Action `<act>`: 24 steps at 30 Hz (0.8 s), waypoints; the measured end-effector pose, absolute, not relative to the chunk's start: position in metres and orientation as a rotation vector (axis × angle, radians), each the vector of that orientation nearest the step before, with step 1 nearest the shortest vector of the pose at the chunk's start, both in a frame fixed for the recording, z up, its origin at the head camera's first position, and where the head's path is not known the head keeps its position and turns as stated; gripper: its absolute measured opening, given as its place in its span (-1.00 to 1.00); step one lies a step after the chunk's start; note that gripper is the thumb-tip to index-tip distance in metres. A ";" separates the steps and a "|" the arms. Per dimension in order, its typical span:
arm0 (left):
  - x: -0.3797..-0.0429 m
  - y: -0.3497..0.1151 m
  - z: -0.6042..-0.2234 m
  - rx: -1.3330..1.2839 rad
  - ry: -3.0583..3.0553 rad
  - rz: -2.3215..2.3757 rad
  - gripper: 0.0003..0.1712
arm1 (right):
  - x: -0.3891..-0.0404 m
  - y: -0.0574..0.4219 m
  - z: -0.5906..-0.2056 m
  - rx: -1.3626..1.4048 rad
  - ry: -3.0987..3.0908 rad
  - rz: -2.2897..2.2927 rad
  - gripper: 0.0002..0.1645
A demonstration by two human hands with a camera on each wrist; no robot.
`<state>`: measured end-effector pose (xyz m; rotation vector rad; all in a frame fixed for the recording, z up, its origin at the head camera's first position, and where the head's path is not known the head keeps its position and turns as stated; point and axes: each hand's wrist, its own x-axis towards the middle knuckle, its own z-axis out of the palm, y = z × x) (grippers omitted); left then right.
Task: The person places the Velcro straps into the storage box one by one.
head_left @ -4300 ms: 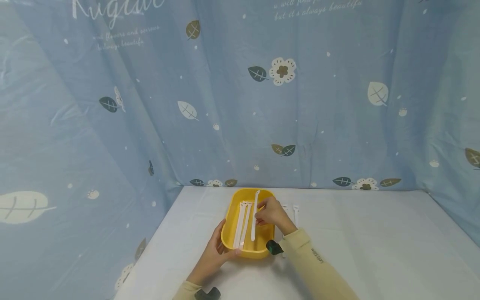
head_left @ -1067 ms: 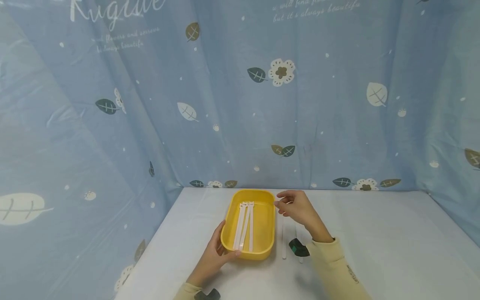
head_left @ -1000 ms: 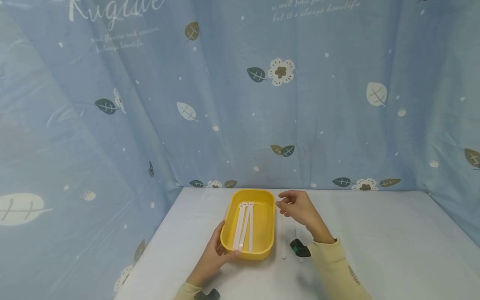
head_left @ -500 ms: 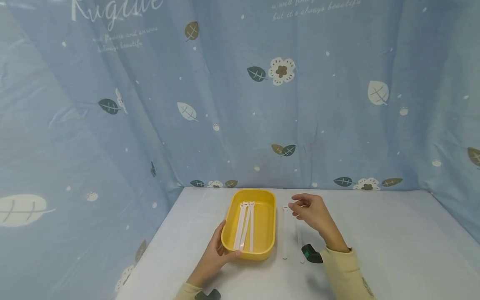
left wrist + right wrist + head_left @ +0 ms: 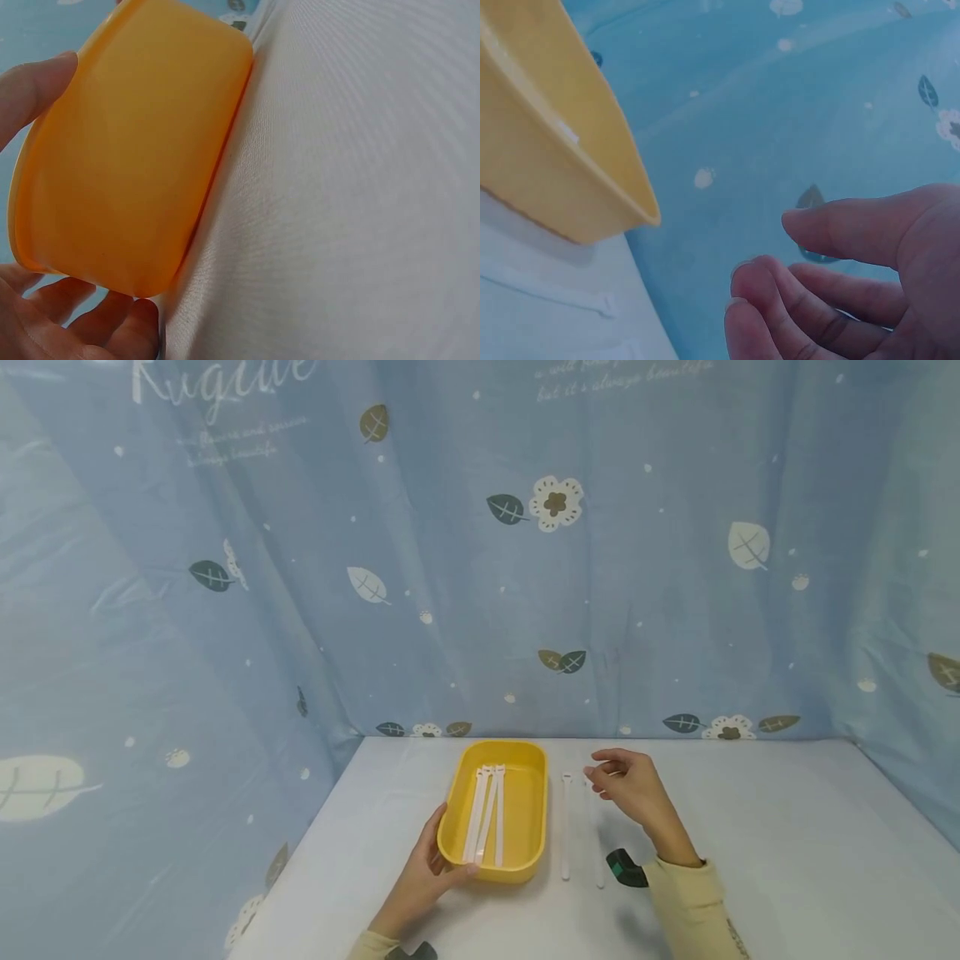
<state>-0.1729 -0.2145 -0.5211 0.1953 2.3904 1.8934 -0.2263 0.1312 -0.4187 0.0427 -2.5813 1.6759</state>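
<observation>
A yellow plastic tray [image 5: 527,818] stands on the table with several white cable ties [image 5: 500,818] lying lengthwise along its left half. My left hand [image 5: 420,881] grips its near left corner, thumb at the front rim and fingers along the left wall; the left wrist view shows the tray wall [image 5: 135,150] between thumb and fingers. To the right of the tray two more cable ties lie side by side, the nearer one [image 5: 566,831] and a farther one [image 5: 598,852]. Over the farther tie's slotted head hovers my right hand [image 5: 633,789], thumb and fingertips apart, nothing between them.
A white cloth [image 5: 787,843] covers the table. Behind it and on the left hangs a blue curtain [image 5: 450,527] printed with leaves and flowers. A dark wrist camera [image 5: 626,868] sits by the right sleeve.
Earlier my right hand held a cable tie over the tray; that tie now lies inside with the others. The right hand has moved right, over the ties on the table. The left hand keeps its grip.
</observation>
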 end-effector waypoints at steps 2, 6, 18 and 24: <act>-0.173 -0.215 -0.521 0.193 2.393 1.893 0.23 | -0.228 0.133 -0.421 0.050 -2.579 1.670 -0.52; -0.173 -0.214 -0.522 0.193 2.390 1.896 0.24 | -0.229 0.137 -0.428 0.060 -2.575 1.649 -0.53; -0.174 -0.215 -0.523 0.210 2.368 1.926 0.23 | -0.238 0.146 -0.447 0.041 -2.628 1.603 -0.50; -0.173 -0.215 -0.523 0.189 2.380 1.916 0.24 | -0.241 0.146 -0.456 0.000 -2.674 1.606 -0.50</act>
